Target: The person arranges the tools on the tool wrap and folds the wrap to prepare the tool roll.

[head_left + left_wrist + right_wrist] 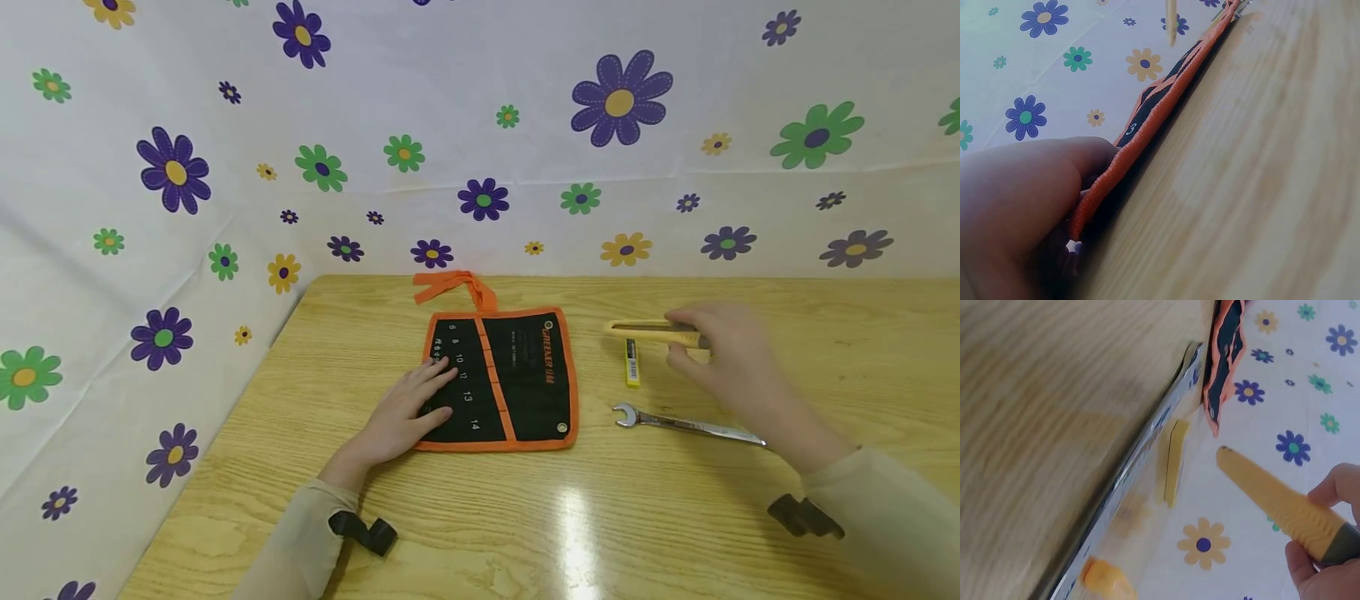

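Note:
A black tool pouch [534, 375] with orange edging and printed size numbers lies flat on the table. My left hand [405, 408] rests on its left part, fingers extended over the fabric; in the left wrist view the thumb side of that hand [1029, 200] is beside the orange edge. My right hand [727, 358] pinches a yellow utility knife [645, 332] by its dark end, above the table. Below the knife lies a small yellow case [632, 367] with a label. Nearer to me is a silver wrench [690, 424], its far end partly hidden by the right forearm.
An orange tie strap [450, 283] extends from the pouch's back edge. A white flowered cloth [450, 108] hangs behind the wooden table [480, 517] and along its left side. In the right wrist view, an orange-yellow object [1109, 580] lies beyond the wrench; its kind is unclear.

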